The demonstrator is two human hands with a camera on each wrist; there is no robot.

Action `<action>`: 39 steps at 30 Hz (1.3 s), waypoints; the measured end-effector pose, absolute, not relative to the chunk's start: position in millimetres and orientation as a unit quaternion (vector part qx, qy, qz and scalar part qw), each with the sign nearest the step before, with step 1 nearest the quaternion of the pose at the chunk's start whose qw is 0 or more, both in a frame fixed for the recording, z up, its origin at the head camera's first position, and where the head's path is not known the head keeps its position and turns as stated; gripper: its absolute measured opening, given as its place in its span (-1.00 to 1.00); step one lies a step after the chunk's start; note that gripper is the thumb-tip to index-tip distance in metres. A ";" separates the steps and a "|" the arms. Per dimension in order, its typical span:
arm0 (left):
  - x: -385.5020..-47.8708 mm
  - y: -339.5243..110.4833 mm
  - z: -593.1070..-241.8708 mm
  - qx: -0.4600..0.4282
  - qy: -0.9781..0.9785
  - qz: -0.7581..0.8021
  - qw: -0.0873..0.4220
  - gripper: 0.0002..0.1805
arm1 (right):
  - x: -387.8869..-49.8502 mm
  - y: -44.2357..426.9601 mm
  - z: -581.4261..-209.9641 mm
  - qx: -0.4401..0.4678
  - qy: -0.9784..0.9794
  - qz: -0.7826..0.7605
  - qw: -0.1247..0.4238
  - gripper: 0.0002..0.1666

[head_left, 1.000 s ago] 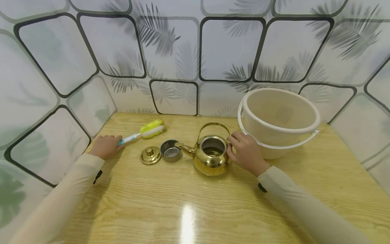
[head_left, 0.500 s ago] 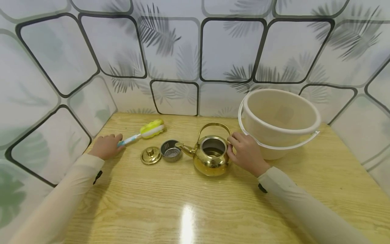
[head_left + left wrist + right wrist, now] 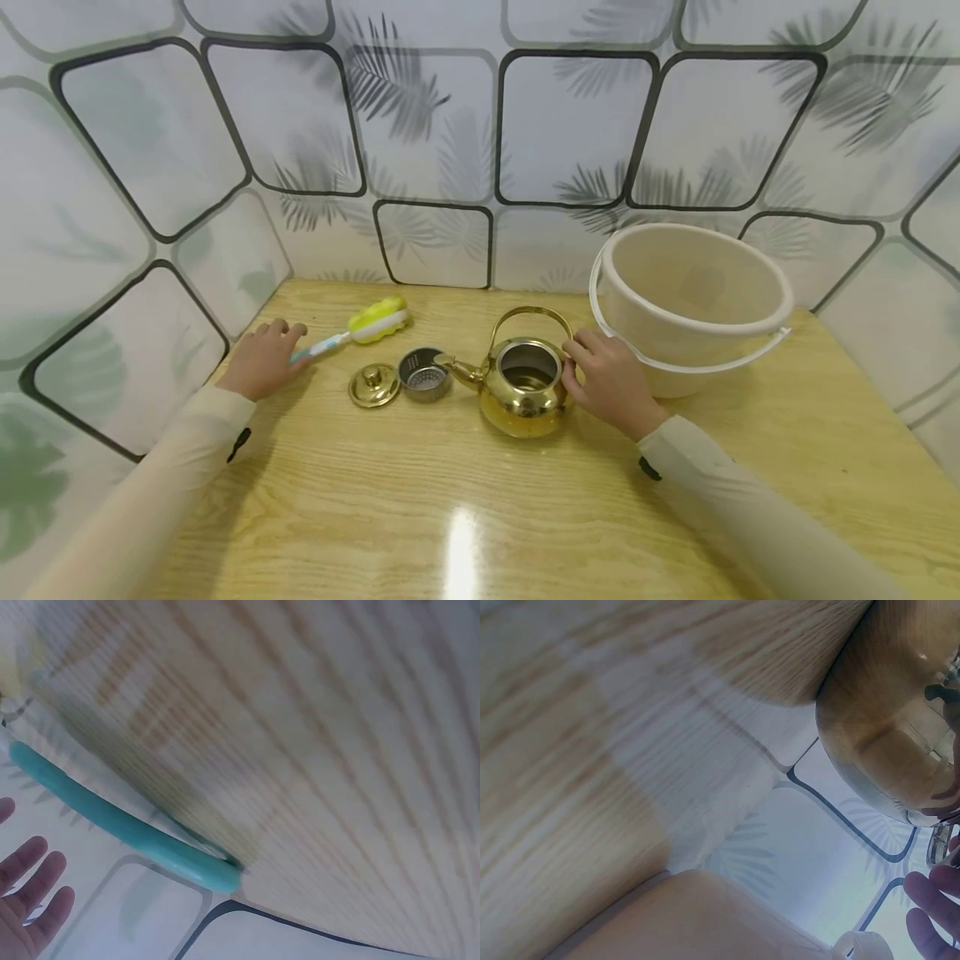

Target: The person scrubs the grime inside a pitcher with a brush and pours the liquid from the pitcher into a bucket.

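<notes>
My left hand (image 3: 262, 360) is over the end of the brush's blue handle (image 3: 318, 346); in the left wrist view its spread fingers (image 3: 37, 874) stand apart from the teal handle (image 3: 127, 821). The brush's yellow and white head (image 3: 378, 320) points right. With my right hand (image 3: 611, 379) I pinch the raised handle (image 3: 531, 311) of the gold kettle (image 3: 525, 400) near its right base. The kettle is upright without a lid, its spout pointing left. Between the hands lie the gold lid (image 3: 373, 385) and a metal strainer (image 3: 424, 375).
A large white bucket (image 3: 690, 333) with a hanging handle (image 3: 712, 367) stands just behind and right of my right hand. Patterned wall covering (image 3: 431, 167) borders the back and both sides of the wooden table (image 3: 390, 500).
The fingers of my left hand have lifted and spread a little over the brush handle. The whole head view has shifted slightly; the kettle and my right hand keep their places.
</notes>
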State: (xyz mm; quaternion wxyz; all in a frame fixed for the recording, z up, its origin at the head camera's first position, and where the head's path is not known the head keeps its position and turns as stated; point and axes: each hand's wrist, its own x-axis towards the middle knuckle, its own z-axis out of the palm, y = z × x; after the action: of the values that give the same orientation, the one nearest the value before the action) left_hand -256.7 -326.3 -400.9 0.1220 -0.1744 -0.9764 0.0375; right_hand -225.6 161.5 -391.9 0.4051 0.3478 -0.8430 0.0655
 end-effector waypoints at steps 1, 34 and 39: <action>-255.9 -325.1 -400.2 -0.177 -0.975 0.035 0.127 -0.53 | -225.5 161.6 -392.2 0.348 -0.843 0.066 0.405 -0.88; -200.2 -175.0 -339.9 -0.275 -0.932 -0.067 0.226 -0.46 | -225.1 161.4 -391.8 0.349 -0.844 0.058 0.404 -0.89; -186.5 -145.3 -341.8 -0.300 -0.928 -0.058 0.212 -0.45 | -223.8 161.7 -390.2 0.347 -0.844 0.053 0.405 -0.89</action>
State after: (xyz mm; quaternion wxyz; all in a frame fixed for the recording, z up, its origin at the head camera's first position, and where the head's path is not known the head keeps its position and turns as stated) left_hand -186.5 -145.3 -341.8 0.2121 -0.3001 -0.9282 -0.0576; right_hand -223.8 161.7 -390.2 0.4050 0.3466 -0.8444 0.0528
